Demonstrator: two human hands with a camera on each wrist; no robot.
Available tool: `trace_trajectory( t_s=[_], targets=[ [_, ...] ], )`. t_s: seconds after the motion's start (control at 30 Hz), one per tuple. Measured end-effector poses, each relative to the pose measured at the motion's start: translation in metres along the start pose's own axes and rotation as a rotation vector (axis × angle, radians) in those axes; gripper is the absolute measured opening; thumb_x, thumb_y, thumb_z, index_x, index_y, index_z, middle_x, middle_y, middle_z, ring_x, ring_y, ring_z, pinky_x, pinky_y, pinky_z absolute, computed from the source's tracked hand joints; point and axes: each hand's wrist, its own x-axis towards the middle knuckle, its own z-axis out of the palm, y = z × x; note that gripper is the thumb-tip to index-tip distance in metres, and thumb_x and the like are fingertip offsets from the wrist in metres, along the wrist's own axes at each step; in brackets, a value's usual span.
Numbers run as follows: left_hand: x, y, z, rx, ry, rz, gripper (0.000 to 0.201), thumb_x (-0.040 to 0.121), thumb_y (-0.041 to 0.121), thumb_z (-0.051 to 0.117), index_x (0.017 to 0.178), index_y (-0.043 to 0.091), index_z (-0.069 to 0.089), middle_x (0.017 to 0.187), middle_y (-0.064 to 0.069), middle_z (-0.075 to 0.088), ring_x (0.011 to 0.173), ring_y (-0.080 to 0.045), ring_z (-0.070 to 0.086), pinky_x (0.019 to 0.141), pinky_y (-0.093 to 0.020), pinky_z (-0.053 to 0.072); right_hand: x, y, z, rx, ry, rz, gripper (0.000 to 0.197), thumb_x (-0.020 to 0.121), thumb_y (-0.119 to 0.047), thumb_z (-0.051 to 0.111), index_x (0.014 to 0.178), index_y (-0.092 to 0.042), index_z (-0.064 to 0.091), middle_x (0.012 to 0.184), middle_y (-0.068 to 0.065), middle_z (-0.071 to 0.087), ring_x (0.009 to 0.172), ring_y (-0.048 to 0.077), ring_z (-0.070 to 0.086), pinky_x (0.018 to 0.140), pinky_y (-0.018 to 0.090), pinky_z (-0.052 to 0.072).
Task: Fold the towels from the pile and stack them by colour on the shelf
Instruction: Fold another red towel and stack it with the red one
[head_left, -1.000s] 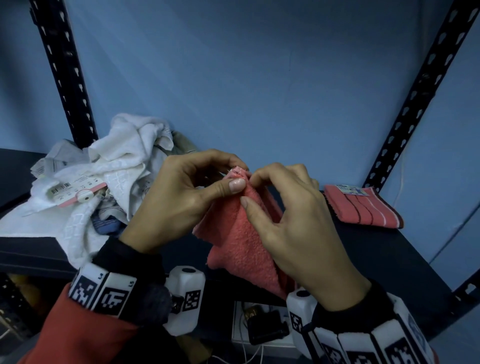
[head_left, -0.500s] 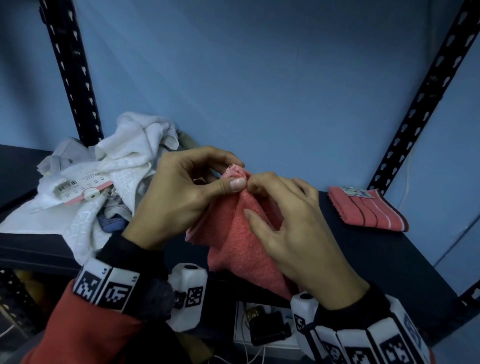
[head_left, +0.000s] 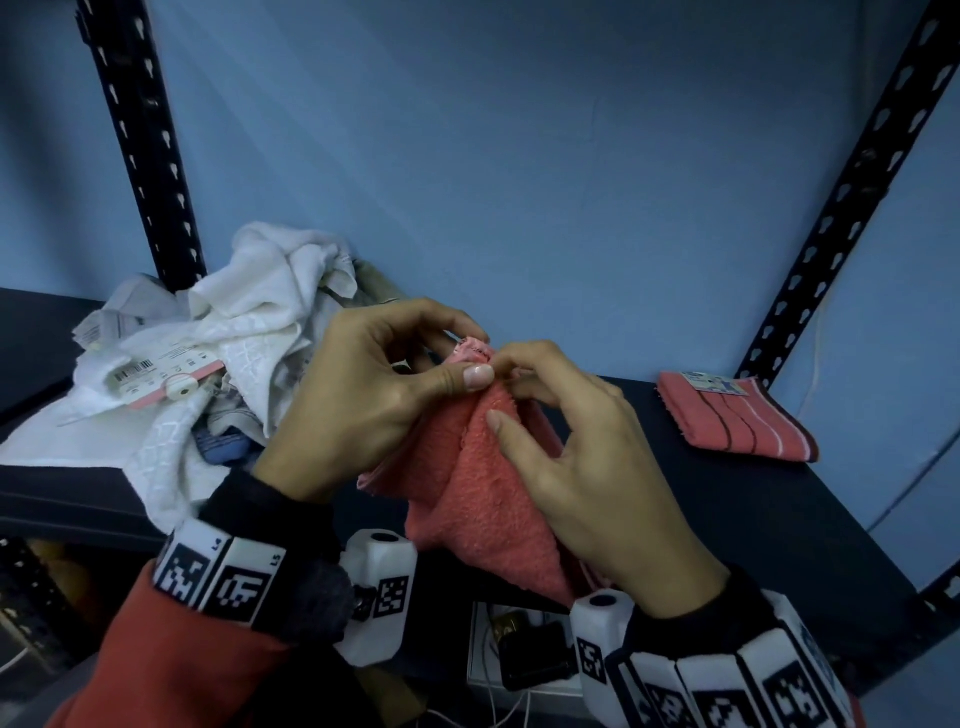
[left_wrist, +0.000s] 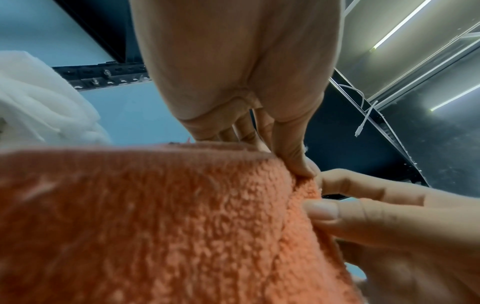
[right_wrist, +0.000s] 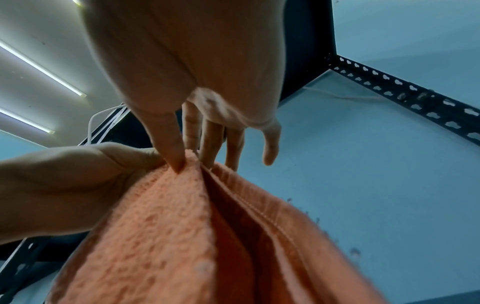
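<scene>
Little has moved since a second ago: our two hands have kept their pinch on the top of the coral-pink terry towel (head_left: 478, 483), drifting only a touch to the right in the head view, and the cloth hangs beneath them as before.

Our left hand (head_left: 374, 395) grips the towel's upper edge with the thumb pressed flat against curled fingers. Our right hand (head_left: 587, 462) meets it at the same bunched corner, thumb (right_wrist: 171, 148) and forefinger nipping the fabric; in the right wrist view the other fingers reach down behind the cloth and the little finger stands free of it. Seen from that wrist, the towel (right_wrist: 182, 236) falls in doubled layers with a stitched hem showing along one fold.

We hold the towel in the air, in front of the dark metal shelf board (head_left: 727, 509) and not resting on it. On the left of the board lies the crumpled pile of white towels (head_left: 218, 364), with a barcoded pink-edged paper label (head_left: 156, 379) on top. Well apart on the right sits a folded coral towel with dark and white stripes (head_left: 737, 421), near the black perforated upright (head_left: 852, 197).
</scene>
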Motion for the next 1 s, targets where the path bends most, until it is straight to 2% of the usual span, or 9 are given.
trace_trajectory(
  t_s=[0.17,0.3,0.4,0.47,0.5,0.6,0.67,0.83,1.0],
  targets=[
    [-0.001,-0.003,0.006,0.032,0.004,-0.003,0.021,0.074,0.02,0.087,0.092,0.019,0.075,0.08,-0.008,0.074,0.069,-0.037,0.063,0.064,-0.036,0.051,-0.001,0.009,0.002,-0.019,-0.023,0.052,0.009,0.095,-0.035,0.065,0.103,-0.032,0.067,0.1,-0.02,0.067,0.105,0.005,0.06,0.102,0.047,0.044],
    [0.002,-0.003,0.001,0.017,0.118,0.023,0.016,0.08,0.021,0.079,0.095,0.019,0.073,0.088,-0.008,0.074,0.079,-0.025,0.067,0.077,-0.037,0.054,-0.004,0.019,0.007,-0.245,-0.229,0.129,0.025,0.098,-0.046,0.056,0.088,-0.026,0.067,0.094,-0.017,0.062,0.105,-0.004,0.046,0.118,0.046,0.019],
    [0.007,-0.007,-0.02,0.036,0.265,0.037,0.013,0.087,0.015,0.072,0.099,0.017,0.07,0.093,-0.001,0.072,0.085,-0.02,0.066,0.085,-0.033,0.052,-0.006,0.033,0.005,-0.309,-0.322,0.152,0.031,0.099,-0.048,0.053,0.081,-0.025,0.063,0.078,-0.014,0.061,0.095,0.0,0.053,0.121,0.044,0.012],
    [0.009,-0.012,-0.041,0.078,0.378,0.039,0.012,0.091,0.012,0.068,0.1,0.02,0.069,0.093,0.005,0.068,0.087,-0.008,0.063,0.085,-0.026,0.051,-0.006,0.04,-0.004,-0.264,-0.379,0.178,0.031,0.097,-0.048,0.058,0.072,-0.029,0.06,0.065,-0.014,0.056,0.08,0.002,0.054,0.111,0.037,0.025],
    [0.009,-0.014,-0.051,0.11,0.428,0.031,0.013,0.094,0.012,0.067,0.099,0.024,0.068,0.094,0.006,0.068,0.085,-0.004,0.063,0.083,-0.022,0.05,-0.005,0.044,-0.011,-0.228,-0.394,0.189,0.031,0.096,-0.046,0.062,0.069,-0.03,0.058,0.062,-0.013,0.054,0.072,0.004,0.053,0.099,0.032,0.033],
    [0.006,-0.02,-0.071,0.274,0.517,-0.004,0.012,0.099,0.013,0.06,0.102,0.021,0.068,0.097,-0.001,0.066,0.079,0.007,0.059,0.075,-0.009,0.045,0.0,0.05,-0.035,-0.055,-0.388,0.22,0.017,0.092,-0.027,0.072,0.076,-0.025,0.071,0.069,-0.014,0.066,0.067,0.003,0.061,0.069,0.024,0.046],
    [0.005,-0.023,-0.075,0.448,0.517,-0.032,0.012,0.1,0.013,0.057,0.107,0.015,0.067,0.099,-0.002,0.064,0.081,0.006,0.057,0.077,-0.005,0.04,0.002,0.051,-0.051,0.078,-0.321,0.257,0.01,0.089,-0.014,0.074,0.089,-0.023,0.079,0.084,-0.01,0.076,0.078,0.008,0.072,0.071,0.026,0.056],
    [0.004,-0.038,-0.061,0.62,0.326,-0.193,0.005,0.103,0.019,0.053,0.103,0.016,0.058,0.091,-0.003,0.063,0.089,-0.022,0.055,0.078,-0.03,0.035,-0.005,0.056,-0.085,0.249,-0.084,0.316,0.018,0.075,-0.008,0.08,0.091,-0.017,0.081,0.085,-0.003,0.078,0.076,0.006,0.072,0.067,0.013,0.052],
    [-0.006,-0.069,-0.04,0.616,0.131,-0.328,0.008,0.103,0.015,0.052,0.106,0.01,0.056,0.081,0.002,0.057,0.088,-0.026,0.056,0.073,-0.029,0.03,-0.016,0.084,-0.089,0.193,0.012,0.474,0.017,0.073,-0.012,0.084,0.088,-0.017,0.078,0.083,0.003,0.078,0.072,0.018,0.075,0.065,0.026,0.06]
  ],
)
